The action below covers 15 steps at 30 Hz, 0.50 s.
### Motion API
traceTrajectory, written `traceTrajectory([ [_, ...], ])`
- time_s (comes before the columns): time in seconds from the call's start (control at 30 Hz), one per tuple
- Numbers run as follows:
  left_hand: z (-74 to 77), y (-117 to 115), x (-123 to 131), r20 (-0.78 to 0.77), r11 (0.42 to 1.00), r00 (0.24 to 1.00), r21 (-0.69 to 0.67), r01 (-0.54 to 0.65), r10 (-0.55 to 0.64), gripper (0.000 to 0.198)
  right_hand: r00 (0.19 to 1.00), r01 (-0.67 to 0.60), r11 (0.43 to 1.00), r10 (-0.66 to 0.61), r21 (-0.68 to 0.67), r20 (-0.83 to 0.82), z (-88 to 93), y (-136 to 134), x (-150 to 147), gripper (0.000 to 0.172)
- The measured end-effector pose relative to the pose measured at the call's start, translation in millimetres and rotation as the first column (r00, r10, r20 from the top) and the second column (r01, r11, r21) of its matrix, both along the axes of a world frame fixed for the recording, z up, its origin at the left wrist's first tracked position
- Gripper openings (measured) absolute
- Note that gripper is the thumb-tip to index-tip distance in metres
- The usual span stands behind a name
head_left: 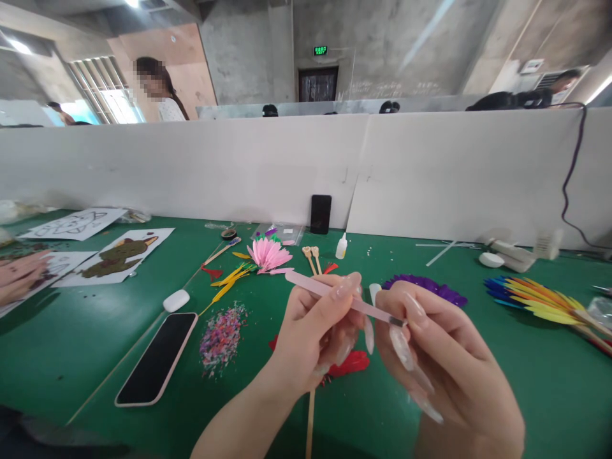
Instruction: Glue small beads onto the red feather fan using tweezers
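Here, at the far left, another person's hand rests on a printed sheet on the green table. Nearer lie a white case, a phone face up and a heap of coloured flecks. Right of these, near the middle, the left hand is closed, thumb and forefinger pinching a pink strip about midway along. The strip slants from its free far-left end down to the right. Below this hand show a red feather and a wooden stick; whether the curled lower fingers hold them cannot be told. The right hand is also closed, pinching the strip's near right end between thumb and fingertips, its long nails close by. The strip looks thin, very light and probably bendy, so it should suit a gentle pinch on its flat faces near both ends; hard pressure could kink it. Farther right lie a purple feather fan and a many-coloured feather fan.
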<state>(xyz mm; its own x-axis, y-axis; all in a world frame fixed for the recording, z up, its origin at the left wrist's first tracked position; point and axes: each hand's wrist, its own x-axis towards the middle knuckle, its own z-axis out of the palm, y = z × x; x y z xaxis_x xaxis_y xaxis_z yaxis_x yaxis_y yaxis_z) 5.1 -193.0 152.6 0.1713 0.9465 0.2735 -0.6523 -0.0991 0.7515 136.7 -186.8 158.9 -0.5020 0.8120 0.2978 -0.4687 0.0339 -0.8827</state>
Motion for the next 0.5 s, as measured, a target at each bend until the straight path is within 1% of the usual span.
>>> traceTrajectory([
  [0.13, -0.4, 1.4, 1.0, 0.02, 1.0, 1.0, -0.025, 0.002, -0.001, 0.031, 1.0, -0.026, 0.999, 0.025, 0.02, 0.008, 0.0, 0.1, 0.8, 0.028],
  [0.3, -1.4, 2.5, 1.6, 0.069, 0.994, 0.994, -0.051, 0.093, -0.089, 0.034, 1.0, -0.005, 1.0, 0.005, 0.024, 0.028, -1.0, 1.1, 1.7, 0.029],
  [0.4, -2.0, 2.7, 1.1, 0.099, 0.988, 0.986, -0.061, 0.14, -0.134, 0.033, 1.0, -0.019, 1.0, 0.019, 0.015, 0.021, -0.6, 0.8, 1.3, 0.029],
  [0.5, -2.6, 2.6, 0.5, 0.131, 0.984, 0.979, -0.069, 0.167, -0.157, 0.035, 0.999, -0.041, 0.999, 0.041, 0.009, 0.014, 0.2, 0.2, 1.2, 0.029],
])
